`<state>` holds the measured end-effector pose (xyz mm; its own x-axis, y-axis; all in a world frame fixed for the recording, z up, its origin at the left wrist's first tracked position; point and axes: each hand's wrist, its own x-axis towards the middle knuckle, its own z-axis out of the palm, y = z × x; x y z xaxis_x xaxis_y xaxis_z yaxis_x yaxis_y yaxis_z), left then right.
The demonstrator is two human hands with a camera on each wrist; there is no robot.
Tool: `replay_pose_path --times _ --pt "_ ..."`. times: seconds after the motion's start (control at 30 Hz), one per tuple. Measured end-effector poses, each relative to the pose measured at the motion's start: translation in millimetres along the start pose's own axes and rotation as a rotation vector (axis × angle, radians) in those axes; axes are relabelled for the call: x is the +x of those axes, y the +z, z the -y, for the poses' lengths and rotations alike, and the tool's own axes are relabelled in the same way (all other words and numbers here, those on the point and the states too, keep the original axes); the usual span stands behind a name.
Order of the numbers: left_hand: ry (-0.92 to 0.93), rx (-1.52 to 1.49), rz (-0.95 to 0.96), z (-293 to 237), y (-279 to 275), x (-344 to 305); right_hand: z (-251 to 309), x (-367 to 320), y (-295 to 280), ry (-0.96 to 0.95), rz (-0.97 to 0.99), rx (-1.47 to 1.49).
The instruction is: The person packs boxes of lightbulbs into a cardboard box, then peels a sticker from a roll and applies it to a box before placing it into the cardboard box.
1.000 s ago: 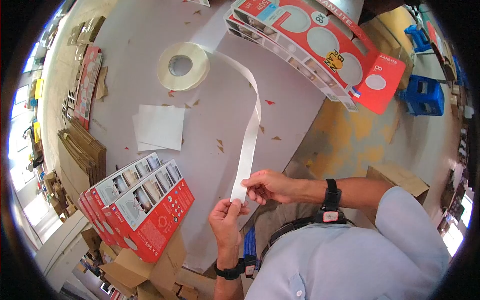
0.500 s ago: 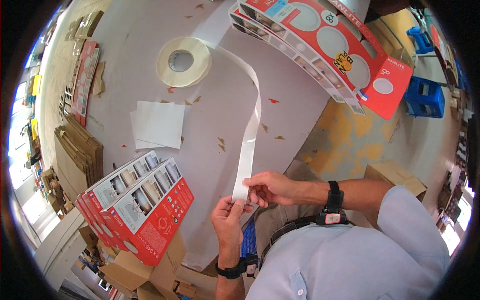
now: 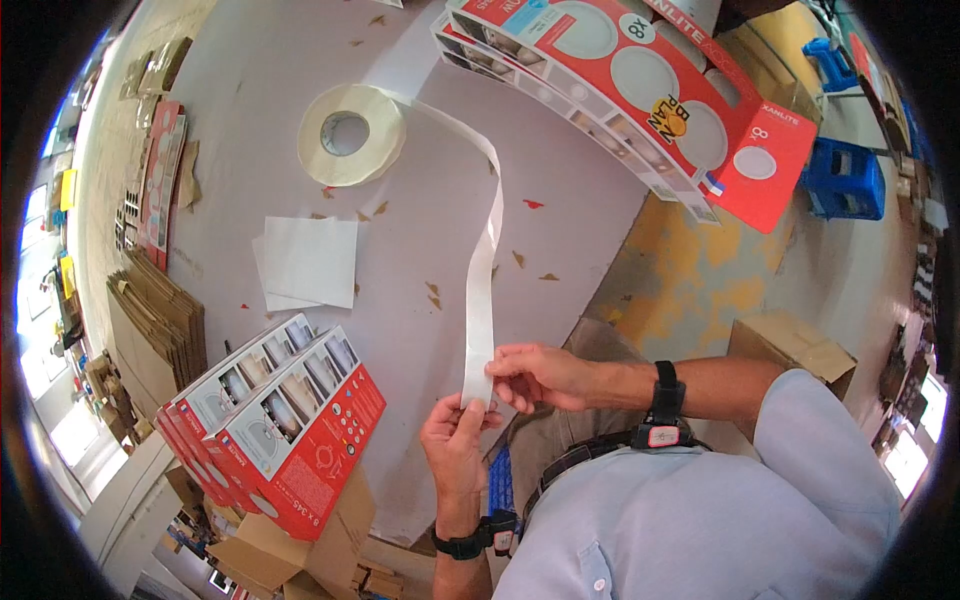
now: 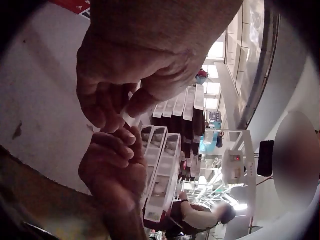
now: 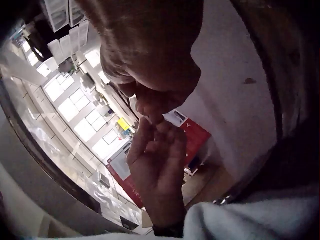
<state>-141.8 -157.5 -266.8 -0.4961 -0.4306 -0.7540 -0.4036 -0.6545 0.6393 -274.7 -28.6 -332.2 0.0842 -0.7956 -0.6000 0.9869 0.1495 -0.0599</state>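
A white strip (image 3: 480,300) runs from a large roll (image 3: 352,136) on the table down to both hands in the head view. The left hand (image 3: 456,440) pinches its end between thumb and fingers. Just above and to the right, the right hand (image 3: 540,377) pinches the strip's right edge. In the left wrist view the left hand (image 4: 135,65) and right hand (image 4: 115,170) meet fingertip to fingertip, with a bit of the strip (image 4: 131,118) between. The right wrist view shows the right hand (image 5: 150,65) above the left hand (image 5: 160,165), in shadow.
White square sheets (image 3: 312,262) lie left of the strip. Red printed boxes (image 3: 325,450) stand at the lower left, and a larger red carton (image 3: 640,90) at the upper right. Flattened cardboard (image 3: 160,310) is stacked at the left edge. Small brown scraps dot the table (image 3: 410,230).
The strip hangs straighter just above the hands. Roll, sheets and carton shifted a little in the view. Both hands keep their pinch at nearly the same place.
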Motion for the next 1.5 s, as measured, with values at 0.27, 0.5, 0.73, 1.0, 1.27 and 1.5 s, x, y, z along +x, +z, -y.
replay_pose_path --times 0.27,0.5,0.73,1.0,1.27,1.5 --pt "0.004 0.056 0.007 4 -4 3 7 -7 6 -0.097 -0.053 -0.106" --pt "-0.037 -0.057 0.033 -9 1 -3 10 -4 8 -0.041 -0.143 -0.077" --pt "-0.025 -0.063 0.032 -10 1 -5 3 3 5 -0.020 -0.132 -0.043" --pt "0.025 -0.017 0.013 -9 -2 -6 0 3 10 -0.038 -0.106 -0.044" --pt "0.063 0.066 -0.016 -5 -5 -10 0 -2 17 -0.075 -0.069 -0.087" --pt "0.067 0.031 -0.005 -3 -7 -16 -6 -1 15 -0.048 -0.125 -0.118"
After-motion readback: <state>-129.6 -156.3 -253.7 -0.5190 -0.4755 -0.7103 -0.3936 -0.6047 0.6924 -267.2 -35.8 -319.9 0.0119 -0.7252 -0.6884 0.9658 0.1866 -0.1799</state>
